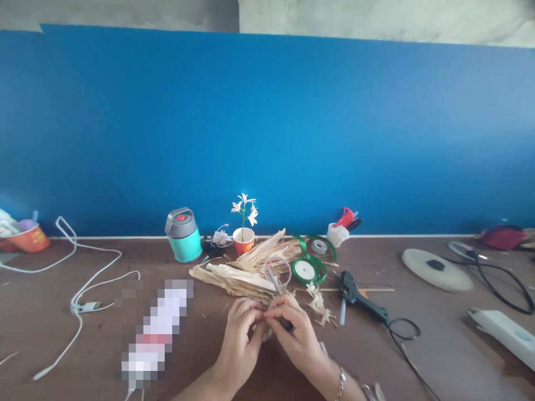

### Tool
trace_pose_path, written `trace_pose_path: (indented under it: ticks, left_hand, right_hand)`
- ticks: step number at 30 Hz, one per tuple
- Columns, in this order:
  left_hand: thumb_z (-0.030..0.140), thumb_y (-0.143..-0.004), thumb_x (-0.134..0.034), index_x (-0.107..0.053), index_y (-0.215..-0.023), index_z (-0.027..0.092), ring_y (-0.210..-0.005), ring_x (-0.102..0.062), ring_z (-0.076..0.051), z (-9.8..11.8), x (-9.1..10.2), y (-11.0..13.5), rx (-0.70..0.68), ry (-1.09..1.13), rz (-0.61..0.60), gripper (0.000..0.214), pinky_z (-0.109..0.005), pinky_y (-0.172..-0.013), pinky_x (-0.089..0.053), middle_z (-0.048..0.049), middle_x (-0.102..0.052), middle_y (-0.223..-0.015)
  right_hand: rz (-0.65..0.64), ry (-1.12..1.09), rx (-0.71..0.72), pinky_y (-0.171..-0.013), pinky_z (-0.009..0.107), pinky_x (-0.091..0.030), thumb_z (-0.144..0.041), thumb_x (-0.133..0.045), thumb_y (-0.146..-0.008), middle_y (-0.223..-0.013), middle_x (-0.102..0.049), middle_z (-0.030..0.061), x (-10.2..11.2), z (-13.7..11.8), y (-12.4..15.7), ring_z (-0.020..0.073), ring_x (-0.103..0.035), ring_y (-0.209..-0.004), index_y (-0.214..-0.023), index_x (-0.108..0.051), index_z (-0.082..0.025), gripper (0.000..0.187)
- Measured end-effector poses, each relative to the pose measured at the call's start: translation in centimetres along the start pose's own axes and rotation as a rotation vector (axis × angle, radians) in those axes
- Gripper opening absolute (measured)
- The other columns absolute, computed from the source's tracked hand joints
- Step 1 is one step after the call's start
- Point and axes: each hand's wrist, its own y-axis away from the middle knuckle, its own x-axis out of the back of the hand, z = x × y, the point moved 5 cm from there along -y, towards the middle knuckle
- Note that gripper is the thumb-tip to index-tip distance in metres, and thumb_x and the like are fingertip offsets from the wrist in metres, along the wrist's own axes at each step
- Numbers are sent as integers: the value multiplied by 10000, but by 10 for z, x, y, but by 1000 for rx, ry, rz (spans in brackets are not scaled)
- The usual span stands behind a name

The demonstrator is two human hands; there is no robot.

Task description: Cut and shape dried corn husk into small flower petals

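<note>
My left hand [240,340] and my right hand [292,334] meet over the brown table [438,345], fingers curled and pinched together on a small pale piece I cannot make out. The right hand also grips a dark handle, with scissors [275,281] sticking up from it. Just behind the hands lies a pile of dried corn husks [246,267]. A small pale husk flower [320,303] lies to the right of my right hand.
A black glue gun [359,298] with cord, green ribbon spool [307,270], tape roll [319,246], teal jug [183,235], red cup with a handmade flower [244,236], white cup of tools [340,229], white cables [83,278], round lid [434,268], blue wall panel [267,133].
</note>
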Motion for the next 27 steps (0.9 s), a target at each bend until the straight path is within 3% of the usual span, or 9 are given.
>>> trace_pose_path:
  ticks: [11,23,27]
  left_hand:
    - [192,-842,-572,-592,-765,209,-921,-562,-233,-5,0,3,27,8,4,82,-379,-817,-471,-56,-630,-900]
    - [111,-796,-581,-603,-749,204,-913,-566,-226,-4,2,1,12,7,13,107,-360,-818,-462,-42,-636,-886]
    - [164,-830,-591,-636,-760,210,-907,-573,-221,-7,3,1,17,-10,5,94,-360,-816,-457,-41,-653,-884]
  right_hand:
    - [42,18,8,-691,293,-467,-104,-604,-792,-793,-585,28,2,-7,0,180,-571,-771,-725,-588,-213,129]
    - [-60,36,18,-787,326,-476,-134,-592,-830,-888,-609,56,-2,-11,4,194,-582,-863,-835,-663,-217,109]
    - [-46,-31,-81,-767,313,-464,-246,-613,-838,-926,-643,59,11,-11,-6,196,-576,-865,-936,-675,-217,119]
